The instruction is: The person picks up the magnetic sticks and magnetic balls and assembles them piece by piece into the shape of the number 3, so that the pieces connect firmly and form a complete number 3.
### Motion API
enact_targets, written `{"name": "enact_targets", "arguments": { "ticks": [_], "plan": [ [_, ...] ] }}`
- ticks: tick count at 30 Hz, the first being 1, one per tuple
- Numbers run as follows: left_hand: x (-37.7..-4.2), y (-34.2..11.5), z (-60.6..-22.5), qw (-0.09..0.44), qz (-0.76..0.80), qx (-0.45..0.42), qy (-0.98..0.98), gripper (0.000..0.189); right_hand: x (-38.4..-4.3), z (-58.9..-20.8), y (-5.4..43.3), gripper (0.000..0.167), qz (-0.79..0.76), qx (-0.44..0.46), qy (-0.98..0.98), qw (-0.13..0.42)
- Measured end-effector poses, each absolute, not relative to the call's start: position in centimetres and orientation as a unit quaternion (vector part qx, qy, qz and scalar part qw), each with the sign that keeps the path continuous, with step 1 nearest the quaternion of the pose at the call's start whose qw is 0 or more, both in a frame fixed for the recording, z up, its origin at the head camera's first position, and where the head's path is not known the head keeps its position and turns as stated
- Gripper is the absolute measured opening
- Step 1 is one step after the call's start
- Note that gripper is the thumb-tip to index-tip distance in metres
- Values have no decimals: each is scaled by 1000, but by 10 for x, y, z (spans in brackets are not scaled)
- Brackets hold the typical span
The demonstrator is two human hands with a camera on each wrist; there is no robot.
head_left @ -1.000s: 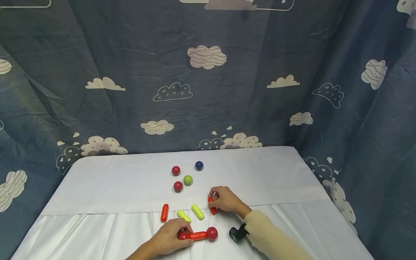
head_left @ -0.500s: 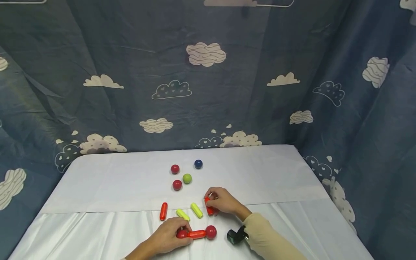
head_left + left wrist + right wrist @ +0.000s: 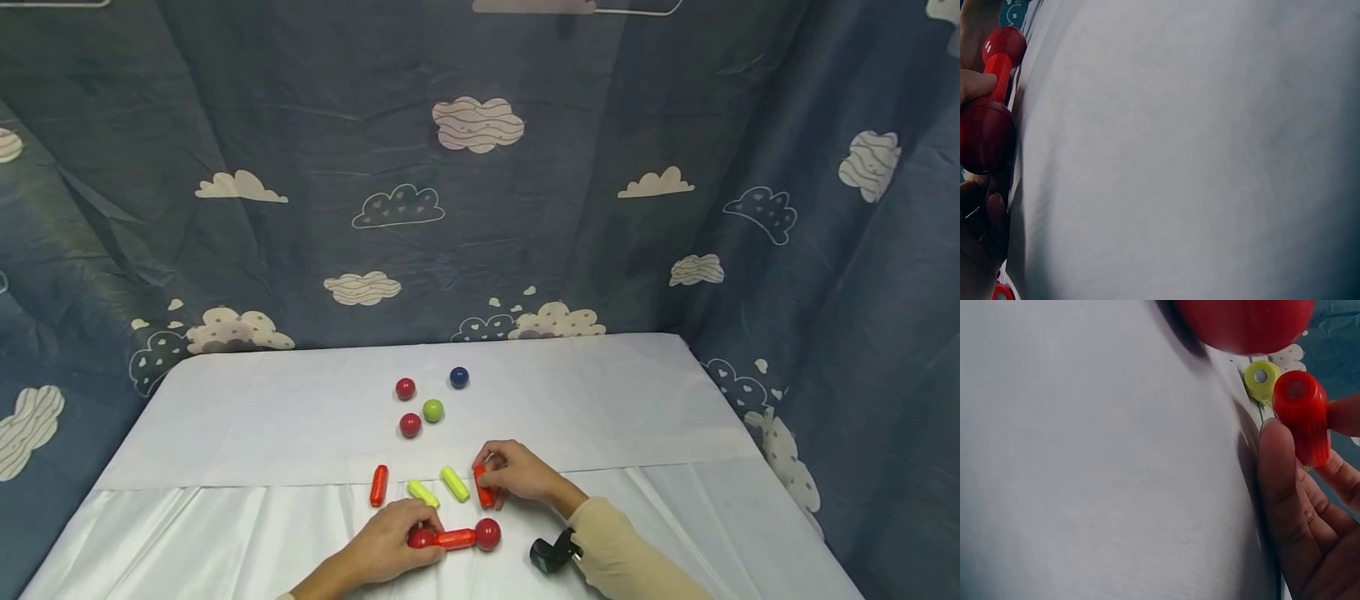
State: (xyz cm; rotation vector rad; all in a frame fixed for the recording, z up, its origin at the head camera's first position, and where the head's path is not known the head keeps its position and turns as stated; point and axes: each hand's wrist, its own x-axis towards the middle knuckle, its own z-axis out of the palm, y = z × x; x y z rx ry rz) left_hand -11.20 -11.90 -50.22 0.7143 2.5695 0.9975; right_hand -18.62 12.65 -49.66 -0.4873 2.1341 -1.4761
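Note:
My left hand (image 3: 393,543) holds the left end of a dumbbell shape: a red rod (image 3: 455,540) between a red ball (image 3: 422,538) and another red ball (image 3: 487,534). In the left wrist view the thumb (image 3: 977,84) lies against the red rod (image 3: 1000,72). A loose red rod (image 3: 483,487) is pinched between thumb and fingers of my right hand (image 3: 521,472), above and slightly right of the dumbbell's far ball. The right wrist view shows a pale socket in the end of this red rod (image 3: 1300,415). The left fingers partly cover the left ball.
Two yellow-green rods, one (image 3: 454,484) and another (image 3: 423,493), lie between the hands. A red rod (image 3: 379,486) sits left of them. Farther back are a green ball (image 3: 432,410), a blue ball (image 3: 459,377) and two red balls, one (image 3: 410,425) nearer. A white cloth (image 3: 225,433) covers the table.
The right hand has drawn the loose red rod slightly left and nearer to me. My left hand keeps its hold on the dumbbell shape, which has hardly moved.

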Motion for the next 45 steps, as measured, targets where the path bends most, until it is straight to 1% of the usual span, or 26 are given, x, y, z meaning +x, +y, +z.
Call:
{"name": "enact_targets", "arguments": {
  "ticks": [10,15,21,45],
  "plan": [
    [-112,-117,-500,159,351,244,890,18,-181,-493,128,18,-533,-175,787,257],
    [-116,-119,-500,140,343,252,894,17,-181,-491,129,18,-534,-179,786,255],
    [-116,-119,-502,128,345,260,893,17,-178,-490,131,17,-541,-178,777,268],
    [-111,-119,-502,147,353,245,891,18,-173,-489,132,19,-547,-168,773,273]
  ]
}}
